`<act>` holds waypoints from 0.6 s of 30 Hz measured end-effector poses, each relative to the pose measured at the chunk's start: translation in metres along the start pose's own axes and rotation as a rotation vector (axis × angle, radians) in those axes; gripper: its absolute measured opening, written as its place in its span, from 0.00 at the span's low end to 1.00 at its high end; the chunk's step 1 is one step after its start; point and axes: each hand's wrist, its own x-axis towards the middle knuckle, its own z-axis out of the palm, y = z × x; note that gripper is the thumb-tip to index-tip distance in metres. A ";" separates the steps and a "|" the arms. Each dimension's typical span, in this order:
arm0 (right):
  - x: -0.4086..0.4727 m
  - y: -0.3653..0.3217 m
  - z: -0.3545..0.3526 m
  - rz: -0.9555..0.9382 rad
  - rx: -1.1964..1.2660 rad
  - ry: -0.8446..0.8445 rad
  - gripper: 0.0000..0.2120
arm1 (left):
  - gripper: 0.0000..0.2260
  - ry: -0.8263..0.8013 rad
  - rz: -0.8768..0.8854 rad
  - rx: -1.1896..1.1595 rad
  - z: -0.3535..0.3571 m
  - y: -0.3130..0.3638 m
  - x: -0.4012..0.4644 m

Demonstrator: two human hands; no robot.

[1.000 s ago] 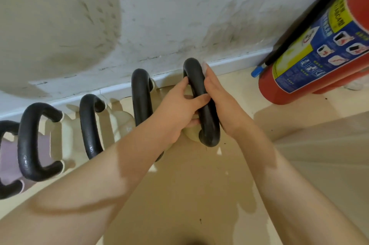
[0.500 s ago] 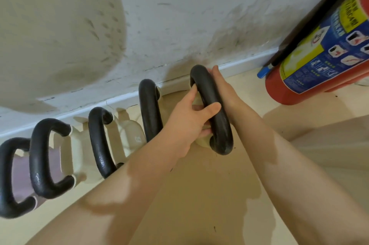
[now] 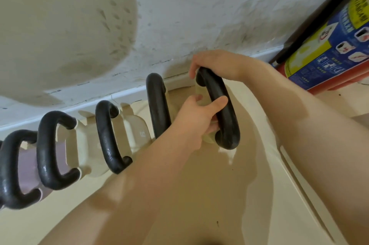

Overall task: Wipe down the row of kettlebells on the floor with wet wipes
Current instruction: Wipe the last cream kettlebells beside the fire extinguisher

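Pretty soft indoor light, big shadow on the wall [image 3: 60, 35], fisheye bending at edges, slightly blurry.

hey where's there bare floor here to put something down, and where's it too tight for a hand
Bare floor lies in front of the kettlebell row, between the two forearms. A bare strip runs right of the end kettlebell, up to the fire extinguisher. Crowded: the kettlebells stand packed along the wall, and the left hand and right hand hold the end handle.
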 end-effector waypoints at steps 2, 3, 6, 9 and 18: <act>0.007 -0.014 0.000 0.002 -0.359 -0.088 0.29 | 0.33 0.011 0.005 -0.040 0.002 -0.001 -0.004; 0.009 -0.018 0.002 0.008 -0.476 -0.103 0.32 | 0.33 0.018 0.002 -0.065 0.003 -0.002 -0.006; 0.009 -0.020 0.013 -0.030 -0.715 -0.125 0.34 | 0.28 0.058 -0.019 -0.166 0.004 -0.009 -0.011; 0.000 -0.013 0.021 -0.142 -1.024 -0.151 0.30 | 0.11 0.147 0.020 -0.275 -0.005 -0.009 -0.017; -0.064 0.004 0.037 -0.368 -1.094 0.030 0.34 | 0.15 0.204 0.125 -0.387 -0.013 -0.001 -0.040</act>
